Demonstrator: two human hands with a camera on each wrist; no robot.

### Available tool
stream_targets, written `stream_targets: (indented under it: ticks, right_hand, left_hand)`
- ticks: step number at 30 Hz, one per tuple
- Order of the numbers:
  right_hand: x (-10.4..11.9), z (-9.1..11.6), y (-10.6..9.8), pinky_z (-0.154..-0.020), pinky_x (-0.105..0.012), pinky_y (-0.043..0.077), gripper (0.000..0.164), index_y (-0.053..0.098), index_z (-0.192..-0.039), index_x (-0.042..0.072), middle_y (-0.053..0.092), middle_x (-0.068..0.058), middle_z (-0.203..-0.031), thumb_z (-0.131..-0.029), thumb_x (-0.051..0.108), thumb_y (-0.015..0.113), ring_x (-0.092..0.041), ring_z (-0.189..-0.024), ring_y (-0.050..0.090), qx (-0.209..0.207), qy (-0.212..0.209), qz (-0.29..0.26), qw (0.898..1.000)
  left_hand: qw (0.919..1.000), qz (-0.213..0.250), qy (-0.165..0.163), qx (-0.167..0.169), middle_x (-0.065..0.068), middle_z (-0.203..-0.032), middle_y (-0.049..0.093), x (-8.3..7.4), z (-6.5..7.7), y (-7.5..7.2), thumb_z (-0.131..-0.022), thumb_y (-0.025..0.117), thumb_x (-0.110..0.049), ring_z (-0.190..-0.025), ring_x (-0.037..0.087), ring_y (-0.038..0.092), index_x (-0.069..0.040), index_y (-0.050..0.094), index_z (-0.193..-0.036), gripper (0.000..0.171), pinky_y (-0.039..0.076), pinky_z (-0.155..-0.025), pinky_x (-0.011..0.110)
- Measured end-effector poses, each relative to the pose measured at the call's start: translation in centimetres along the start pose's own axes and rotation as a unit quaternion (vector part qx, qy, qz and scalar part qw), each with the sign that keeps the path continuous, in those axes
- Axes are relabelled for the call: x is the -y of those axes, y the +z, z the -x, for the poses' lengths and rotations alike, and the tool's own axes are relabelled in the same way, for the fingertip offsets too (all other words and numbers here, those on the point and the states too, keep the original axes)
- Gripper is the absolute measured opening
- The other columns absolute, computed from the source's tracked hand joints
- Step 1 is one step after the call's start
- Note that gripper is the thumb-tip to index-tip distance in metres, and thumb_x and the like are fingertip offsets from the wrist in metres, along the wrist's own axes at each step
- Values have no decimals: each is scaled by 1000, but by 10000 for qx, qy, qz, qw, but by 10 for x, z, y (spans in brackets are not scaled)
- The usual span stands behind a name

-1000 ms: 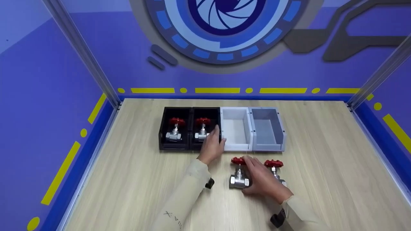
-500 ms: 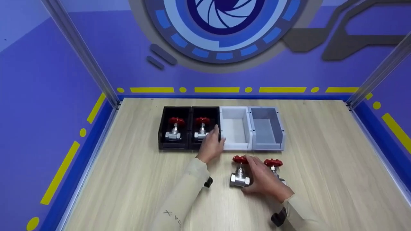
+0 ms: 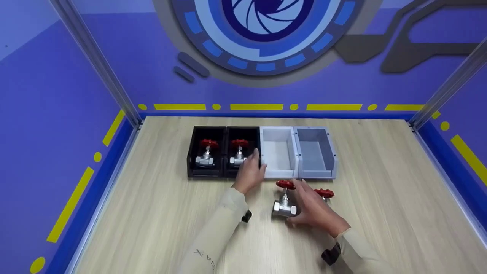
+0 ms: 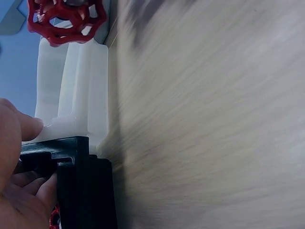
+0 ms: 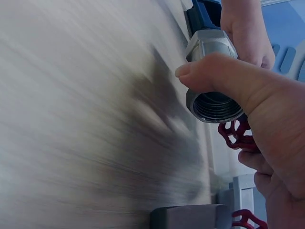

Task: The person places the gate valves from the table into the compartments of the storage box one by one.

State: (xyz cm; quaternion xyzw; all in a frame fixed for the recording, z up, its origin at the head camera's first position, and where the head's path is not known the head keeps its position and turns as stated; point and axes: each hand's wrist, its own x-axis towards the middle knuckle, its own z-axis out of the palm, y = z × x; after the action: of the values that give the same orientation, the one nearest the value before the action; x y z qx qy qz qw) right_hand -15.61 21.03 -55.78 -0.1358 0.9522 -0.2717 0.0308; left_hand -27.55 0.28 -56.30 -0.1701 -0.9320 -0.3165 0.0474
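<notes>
My right hand (image 3: 315, 211) grips a metal valve with a red handwheel (image 3: 284, 208), its thumb across the valve body in the right wrist view. The valve's threaded port (image 5: 217, 107) faces that camera, and a shadow falls on the table below. My left hand (image 3: 250, 176) pinches the side wall of the second black bin (image 4: 86, 186), thumb on the white bin's side and fingers inside the black bin. A valve (image 3: 237, 160) stands in that bin, partly covered by the hand. Another valve (image 3: 324, 193) is mostly hidden behind my right hand.
The leftmost black bin (image 3: 192, 167) holds a further valve (image 3: 206, 158). A white bin (image 3: 279, 175) and a grey bin (image 3: 317, 174) continue the row to the right. Blue panels (image 3: 45, 114) wall the wooden table (image 3: 152, 228) at the back and sides.
My right hand has raised its valve off the table and slightly toward the bins, covering more of the valve behind it. The left hand stays on the black bin's wall.
</notes>
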Motion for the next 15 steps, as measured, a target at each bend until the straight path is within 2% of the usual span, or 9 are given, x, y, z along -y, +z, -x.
stream_targets:
  ticks: [5, 13, 15]
  right_hand:
    - [1, -2, -6, -110, -54, 36, 120, 26, -151, 10, 36, -20, -152, -56, 35, 94, -39, -142, 32, 78, 125, 52, 9999]
    - [2, -8, -15, -110, -52, 37, 118, 27, -150, 9, 39, -19, -150, -56, 33, 93, -36, -138, 39, -63, -96, 39, 9999]
    - [3, -9, -17, -111, -52, 36, 117, 27, -151, 10, 38, -18, -151, -56, 32, 93, -36, -140, 37, -58, -114, -40, 9999]
  left_hand:
    - [10000, 31, -14, 6, 24, -134, 56, -1, 0, 0, -95, 60, -23, -119, 35, 58, 10, 36, -144, 64, 46, -103, 41]
    - [10000, 30, -24, -1, 24, -135, 56, -1, 0, 0, -94, 60, -22, -120, 35, 58, 9, 36, -144, 63, 46, -103, 41]
    - [10000, -13, -42, 4, 24, -135, 55, -1, 0, 0, -94, 60, -22, -120, 35, 58, 9, 36, -144, 64, 46, -103, 41]
